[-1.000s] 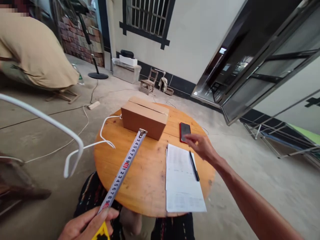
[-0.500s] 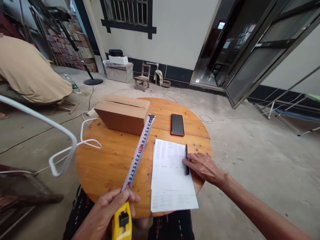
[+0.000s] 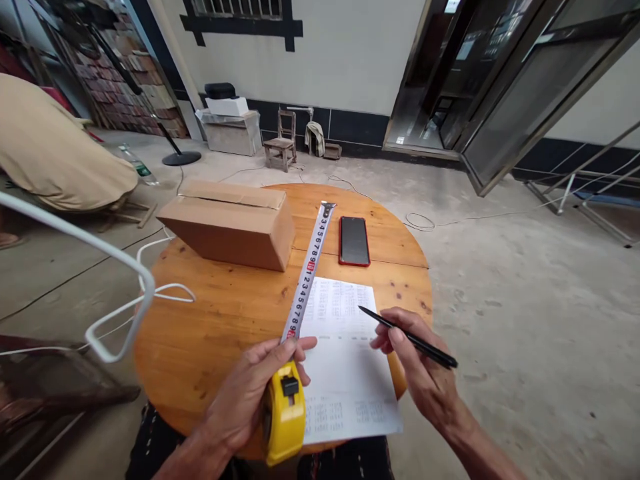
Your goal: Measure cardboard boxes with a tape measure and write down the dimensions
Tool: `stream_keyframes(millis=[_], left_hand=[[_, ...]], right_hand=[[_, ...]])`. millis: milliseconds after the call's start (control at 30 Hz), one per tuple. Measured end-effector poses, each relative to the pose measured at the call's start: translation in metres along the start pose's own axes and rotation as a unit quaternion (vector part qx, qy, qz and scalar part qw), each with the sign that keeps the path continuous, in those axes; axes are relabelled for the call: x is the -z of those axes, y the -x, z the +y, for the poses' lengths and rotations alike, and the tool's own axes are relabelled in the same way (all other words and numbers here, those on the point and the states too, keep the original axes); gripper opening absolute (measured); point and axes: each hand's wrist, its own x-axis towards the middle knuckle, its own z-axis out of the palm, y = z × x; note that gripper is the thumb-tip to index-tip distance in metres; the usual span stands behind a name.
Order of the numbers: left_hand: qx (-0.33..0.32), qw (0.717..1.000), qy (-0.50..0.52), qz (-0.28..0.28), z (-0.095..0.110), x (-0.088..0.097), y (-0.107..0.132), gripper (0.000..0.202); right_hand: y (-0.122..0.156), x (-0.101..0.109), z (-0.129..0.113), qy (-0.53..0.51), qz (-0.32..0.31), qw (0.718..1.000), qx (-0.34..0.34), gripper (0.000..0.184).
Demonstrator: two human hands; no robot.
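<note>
My left hand (image 3: 250, 383) is closed round a yellow tape measure (image 3: 287, 417), thumb on the blade where it leaves the case. The pulled-out blade (image 3: 309, 267) slants up and away, its metal hook end near the table's far side. Over the right edge of the printed paper (image 3: 345, 373), my right hand (image 3: 420, 367) grips a black pen (image 3: 410, 338), tip pointing left above the sheet. A closed cardboard box (image 3: 230, 223) sits on the round wooden table (image 3: 200, 333), left of the blade. To the blade's right lies a phone (image 3: 354, 241) in a red case.
A white bent metal tube (image 3: 115, 250) juts in from the left, beside a white cable (image 3: 170, 293). A person in a tan top (image 3: 60, 147) sits at far left. A small chair (image 3: 281, 143) stands by the wall, and a door (image 3: 530, 107) hangs open at right.
My right hand has lifted the pen off the paper and turned it in the fingers. My left hand has moved the tape measure right, so the blade is now apart from the box.
</note>
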Motion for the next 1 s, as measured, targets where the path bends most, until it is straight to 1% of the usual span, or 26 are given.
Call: stream_keyframes(millis=[67, 100, 233, 333, 433, 567, 633, 800, 933, 1000], left_hand=[[0.0, 1.0, -0.006, -0.005, 0.002, -0.001, -0.009, 0.027], [-0.001, 1.0, -0.009, -0.01, 0.002, -0.002, -0.012, 0.027], [-0.004, 0.999, -0.003, -0.033, 0.003, -0.004, -0.024, 0.027], [-0.001, 0.999, 0.005, -0.042, 0.003, -0.004, -0.029, 0.027], [0.01, 0.999, 0.013, -0.046, 0.003, -0.004, -0.033, 0.027], [0.028, 0.998, 0.012, -0.048, 0.007, -0.004, -0.036, 0.03], [0.034, 0.998, 0.005, -0.055, 0.009, -0.003, -0.037, 0.031], [0.044, 0.994, 0.009, -0.096, 0.011, 0.003, -0.041, 0.034], [0.055, 0.993, 0.011, -0.109, 0.012, 0.008, -0.042, 0.036], [0.062, 0.991, 0.018, -0.117, 0.013, 0.009, -0.041, 0.035]], right_hand=[[0.001, -0.012, 0.003, -0.018, -0.025, 0.999, -0.028, 0.027], [-0.001, -0.017, 0.006, -0.016, -0.035, 0.999, -0.038, 0.028], [-0.014, -0.032, 0.015, 0.006, -0.062, 0.996, -0.063, 0.023], [-0.024, -0.034, 0.019, 0.037, -0.067, 0.995, -0.069, 0.021], [-0.026, -0.032, 0.02, 0.056, -0.071, 0.994, -0.064, 0.019], [-0.022, -0.031, 0.016, 0.076, -0.026, 0.995, -0.056, 0.012], [-0.021, -0.032, 0.013, 0.078, -0.016, 0.995, -0.056, 0.012], [-0.028, -0.04, 0.011, 0.062, -0.072, 0.994, -0.055, 0.021], [-0.031, -0.049, 0.017, 0.088, -0.067, 0.992, -0.063, 0.015], [-0.032, -0.053, 0.019, 0.104, -0.061, 0.991, -0.058, 0.015]])
